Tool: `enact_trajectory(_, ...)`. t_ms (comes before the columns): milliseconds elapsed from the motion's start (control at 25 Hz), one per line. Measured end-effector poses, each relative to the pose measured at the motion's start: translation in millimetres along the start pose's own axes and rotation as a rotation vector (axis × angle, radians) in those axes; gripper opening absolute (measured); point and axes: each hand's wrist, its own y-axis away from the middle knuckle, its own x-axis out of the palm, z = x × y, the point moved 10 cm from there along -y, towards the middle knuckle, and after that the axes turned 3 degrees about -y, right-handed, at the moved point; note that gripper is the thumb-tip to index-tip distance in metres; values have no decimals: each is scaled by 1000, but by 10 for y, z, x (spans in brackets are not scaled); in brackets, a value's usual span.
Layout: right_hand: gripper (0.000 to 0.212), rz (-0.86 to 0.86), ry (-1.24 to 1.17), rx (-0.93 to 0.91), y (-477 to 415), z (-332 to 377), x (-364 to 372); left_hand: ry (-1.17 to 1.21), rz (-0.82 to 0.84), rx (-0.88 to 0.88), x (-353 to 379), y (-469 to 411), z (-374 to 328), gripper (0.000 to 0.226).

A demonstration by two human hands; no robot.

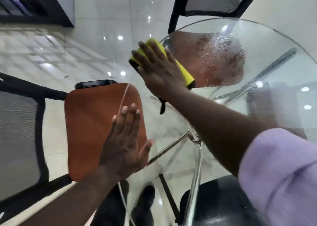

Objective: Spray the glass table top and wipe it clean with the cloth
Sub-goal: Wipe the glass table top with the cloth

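Two hands lie flat, fingers straight: right hand (159, 72) presses the yellow cloth (185, 72) on the wet glass surface (277, 42); left hand (122, 146) rests empty at its edge.

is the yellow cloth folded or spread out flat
Folded: the yellow cloth shows as a thick compact pad under the flat right hand.

cloth (186, 73): mostly hidden under the right hand (159, 71)
glass table top (274, 42): cut off at the right edge
left chair (17, 136): back cut off at the left edge
sleeve (283, 174): blurred, near right
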Motion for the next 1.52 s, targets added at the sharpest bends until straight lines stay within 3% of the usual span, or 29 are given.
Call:
enact_trajectory(80,60,20,-1,54,200,-146,-1,-28,7,4,-23,18,1,93)
enact_trajectory(240,57,-35,-7,263,1794,-558,-35,-31,34,-17,-47,6,1,94)
enact_trajectory(320,58,-4,13,289,2014,-523,15,-31,42,-24,-46,12,-10,94)
enact_trajectory(480,58,41,-36,-103,1090,-432,69,-59,-1,19,7,-2,29,94)
enact_trajectory(520,58,8,-107,-82,931,-616,7,-61,-11,27,15,-12,5,94)
enact_trajectory(600,55,-154,-214,316,1023,-1179,-82,-73,10,22,22,8,-27,94)
enact_trajectory(680,58,-223,-207,798,1810,-1254,-7,-111,32,12,-34,12,-24,93)
enact_trajectory(720,58,-219,-160,820,2189,-1015,4,-151,42,23,-77,10,-35,91)
enact_trajectory(760,56,-195,-113,655,2419,-690,13,-196,43,62,-122,4,-92,88)
enact_trajectory(840,52,-77,-55,120,2705,-181,102,-233,37,239,-109,43,-358,81)
enact_trajectory(880,51,-57,-31,-89,2719,-211,88,-210,39,330,-61,75,-514,81)
enact_trajectory(920,51,-60,5,-181,2672,-405,95,-188,56,389,0,97,-651,83)
enact_trajectory(960,50,-85,23,-124,2563,-698,102,-200,86,420,77,116,-750,88)
enact_trajectory(1000,49,-127,22,67,2470,-1068,60,-239,112,428,148,140,-807,92)
enact_trajectory(1080,51,-219,-21,647,2675,-1663,-67,-300,148,419,197,163,-851,97)
enact_trajectory(1120,55,-247,-76,888,2952,-1622,-40,-303,166,414,169,170,-851,98)
enact_trajectory(1160,58,-274,-124,1010,3210,-1389,-13,-303,176,412,145,154,-848,99)
enact_trajectory(1200,61,-277,-131,1007,3378,-1034,14,-303,191,409,142,150,-840,99)
enact_trajectory(1280,59,-199,-96,733,3443,-392,145,-316,236,403,170,155,-837,97)
enact_trajectory(1360,53,-121,-44,332,3264,-379,182,-330,255,397,210,167,-818,96)
enact_trajectory(1400,50,-104,-17,228,3208,-598,147,-337,254,398,218,171,-811,96)
enact_trajectory(1440,49,-92,8,225,3208,-917,128,-334,254,408,220,165,-820,96)
enact_trajectory(1520,50,-155,3,511,3445,-1602,-9,-312,250,438,213,142,-837,97)
